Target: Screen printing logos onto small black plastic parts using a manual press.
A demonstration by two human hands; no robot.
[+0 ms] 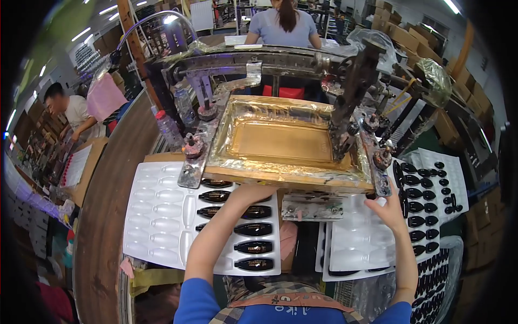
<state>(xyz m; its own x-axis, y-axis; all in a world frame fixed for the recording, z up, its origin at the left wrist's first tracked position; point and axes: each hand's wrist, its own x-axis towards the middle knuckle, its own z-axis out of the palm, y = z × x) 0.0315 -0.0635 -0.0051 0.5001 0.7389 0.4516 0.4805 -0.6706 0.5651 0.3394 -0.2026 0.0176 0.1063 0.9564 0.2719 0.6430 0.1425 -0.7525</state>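
Note:
In front of me is a screen-printing frame (286,178), wood-edged, with gold ink on its mesh (280,141). My left hand (260,192) reaches under the frame's near edge, its fingers hidden there. Below that arm, a white moulded tray (156,216) holds glossy black bottle-shaped pieces (253,247) with gold print. My right hand (387,208) is at the frame's near right corner, beside the lower end of a stained metal bracket (382,183). Its thumb points left, apart from the fingers, and nothing shows in it. A metal fixture block (312,207) sits beneath the frame, between my hands.
Another white tray (359,245) lies under my right forearm, with black pieces (415,207) in rows beyond it. A dark upright arm (353,86) of the press rises over the frame. A red-capped bottle (168,129) stands at left. One person (283,27) sits opposite, another (75,110) works left.

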